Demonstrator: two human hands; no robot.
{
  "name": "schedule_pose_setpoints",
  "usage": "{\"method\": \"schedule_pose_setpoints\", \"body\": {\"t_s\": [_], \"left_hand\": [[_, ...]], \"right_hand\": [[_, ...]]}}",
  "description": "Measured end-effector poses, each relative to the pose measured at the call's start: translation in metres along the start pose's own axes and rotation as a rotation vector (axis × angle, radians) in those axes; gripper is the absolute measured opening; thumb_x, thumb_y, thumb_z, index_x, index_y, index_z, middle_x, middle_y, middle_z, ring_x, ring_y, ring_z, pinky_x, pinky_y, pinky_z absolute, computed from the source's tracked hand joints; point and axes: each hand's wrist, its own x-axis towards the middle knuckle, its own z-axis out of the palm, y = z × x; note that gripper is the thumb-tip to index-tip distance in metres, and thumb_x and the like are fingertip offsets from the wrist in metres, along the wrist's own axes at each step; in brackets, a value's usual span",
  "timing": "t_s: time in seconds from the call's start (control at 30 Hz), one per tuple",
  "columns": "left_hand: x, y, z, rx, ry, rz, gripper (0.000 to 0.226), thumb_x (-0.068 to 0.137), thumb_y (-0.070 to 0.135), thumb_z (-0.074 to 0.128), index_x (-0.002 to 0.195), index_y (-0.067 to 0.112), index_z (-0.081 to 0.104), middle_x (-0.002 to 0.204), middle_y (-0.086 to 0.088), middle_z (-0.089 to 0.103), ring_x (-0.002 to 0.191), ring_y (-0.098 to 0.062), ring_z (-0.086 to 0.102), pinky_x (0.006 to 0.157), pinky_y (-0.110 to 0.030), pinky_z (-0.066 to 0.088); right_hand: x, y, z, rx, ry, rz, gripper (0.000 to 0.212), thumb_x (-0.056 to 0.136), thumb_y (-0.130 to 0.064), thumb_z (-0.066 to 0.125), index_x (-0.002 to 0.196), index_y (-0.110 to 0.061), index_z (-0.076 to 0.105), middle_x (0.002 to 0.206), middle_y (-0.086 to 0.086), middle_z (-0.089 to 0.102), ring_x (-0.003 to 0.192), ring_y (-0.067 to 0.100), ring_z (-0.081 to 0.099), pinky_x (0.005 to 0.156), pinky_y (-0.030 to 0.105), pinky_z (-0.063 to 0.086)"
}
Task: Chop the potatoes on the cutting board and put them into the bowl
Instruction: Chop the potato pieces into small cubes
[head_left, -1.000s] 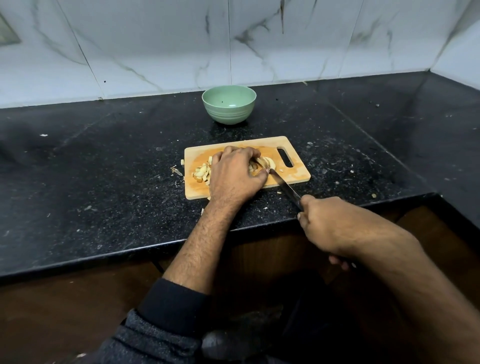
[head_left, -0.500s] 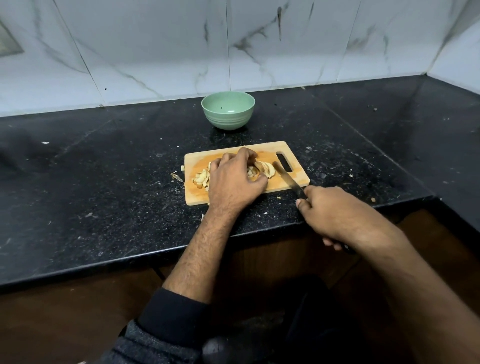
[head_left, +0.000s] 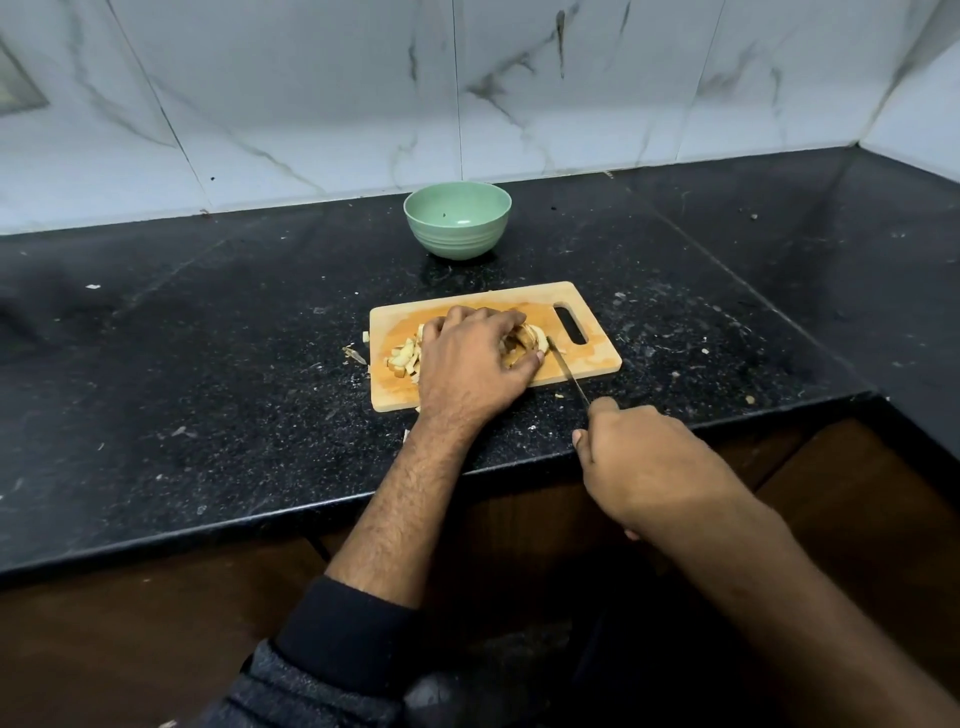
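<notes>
On the speckled black stone counter (head_left: 208, 395), a pale rectangular wooden cutting board (head_left: 592, 358) with a slotted handle is laid, and the pale yellow cut potato pieces (head_left: 404, 357) are heaped on its left half. Most of the heap is covered by the left hand (head_left: 470, 366), whose curled fingers are clasped over the pieces. A slim steel knife (head_left: 566, 370) is gripped by its handle in the clenched right hand (head_left: 644, 462), the tip resting beside the pile. The round green bowl (head_left: 457, 221), well behind the board, appears nearly bare. Such pieces are judged light, firm, wet and slippery, best gathered loosely from both sides.
</notes>
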Motion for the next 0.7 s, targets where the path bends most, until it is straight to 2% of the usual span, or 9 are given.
{"method": "schedule_pose_setpoints", "body": {"t_s": [0.1, 0.17, 0.27, 0.37, 0.5, 0.6, 0.7], "left_hand": [[0.001, 0.000, 0.000, -0.004, 0.002, 0.006, 0.054, 0.089, 0.059, 0.061, 0.136, 0.033, 0.059, 0.129, 0.010, 0.064, 0.124, -0.016, 0.047, 0.107, -0.042, 0.027], [0.001, 0.000, 0.000, -0.034, 0.006, -0.002, 0.053, 0.088, 0.058, 0.063, 0.135, 0.032, 0.061, 0.127, 0.010, 0.066, 0.123, -0.015, 0.048, 0.108, -0.042, 0.027], [0.000, -0.001, -0.001, -0.063, 0.017, -0.012, 0.055, 0.087, 0.058, 0.066, 0.135, 0.032, 0.061, 0.126, 0.008, 0.066, 0.123, -0.015, 0.048, 0.109, -0.041, 0.029], [0.001, -0.002, -0.001, -0.099, 0.011, -0.039, 0.060, 0.085, 0.059, 0.069, 0.137, 0.032, 0.059, 0.126, 0.005, 0.063, 0.121, -0.014, 0.048, 0.109, -0.038, 0.027], [0.002, -0.004, 0.002, -0.113, 0.011, -0.056, 0.061, 0.083, 0.063, 0.068, 0.136, 0.034, 0.060, 0.127, 0.003, 0.063, 0.122, -0.014, 0.049, 0.110, -0.036, 0.027], [0.002, -0.003, 0.001, -0.112, 0.020, -0.053, 0.059, 0.085, 0.063, 0.066, 0.135, 0.033, 0.061, 0.125, 0.003, 0.065, 0.122, -0.016, 0.051, 0.109, -0.036, 0.028], [0.002, -0.003, 0.001, -0.103, 0.025, -0.031, 0.058, 0.085, 0.064, 0.064, 0.134, 0.034, 0.061, 0.121, 0.004, 0.068, 0.119, -0.015, 0.053, 0.107, -0.036, 0.028]], "right_hand": [[-0.002, -0.005, 0.006, -0.050, -0.018, -0.011, 0.025, 0.108, -0.031, 0.039, 0.125, -0.014, 0.047, 0.104, 0.007, 0.060, 0.095, 0.024, 0.058, 0.072, 0.038, 0.044], [-0.003, -0.006, 0.006, -0.053, -0.026, -0.022, 0.028, 0.109, -0.033, 0.037, 0.126, -0.014, 0.047, 0.111, 0.008, 0.062, 0.102, 0.026, 0.060, 0.073, 0.038, 0.043], [-0.004, -0.003, -0.001, -0.022, -0.034, -0.020, 0.031, 0.108, -0.042, 0.037, 0.122, -0.017, 0.049, 0.097, 0.004, 0.057, 0.092, 0.025, 0.065, 0.081, 0.041, 0.055], [-0.003, 0.005, -0.010, 0.013, 0.042, -0.010, 0.032, 0.106, -0.045, 0.037, 0.117, -0.019, 0.054, 0.092, 0.002, 0.062, 0.082, 0.026, 0.068, 0.085, 0.042, 0.058], [0.006, 0.007, -0.015, 0.069, 0.168, -0.039, 0.030, 0.106, -0.042, 0.035, 0.111, -0.021, 0.055, 0.082, 0.004, 0.064, 0.070, 0.024, 0.066, 0.075, 0.041, 0.060], [0.016, 0.001, -0.011, 0.099, 0.156, -0.069, 0.027, 0.106, -0.041, 0.036, 0.106, -0.022, 0.056, 0.072, 0.002, 0.064, 0.053, 0.016, 0.062, 0.063, 0.038, 0.062], [0.024, -0.002, -0.008, 0.095, 0.121, -0.065, 0.030, 0.107, -0.042, 0.036, 0.107, -0.020, 0.056, 0.071, 0.002, 0.064, 0.048, 0.014, 0.062, 0.060, 0.036, 0.062]]}}
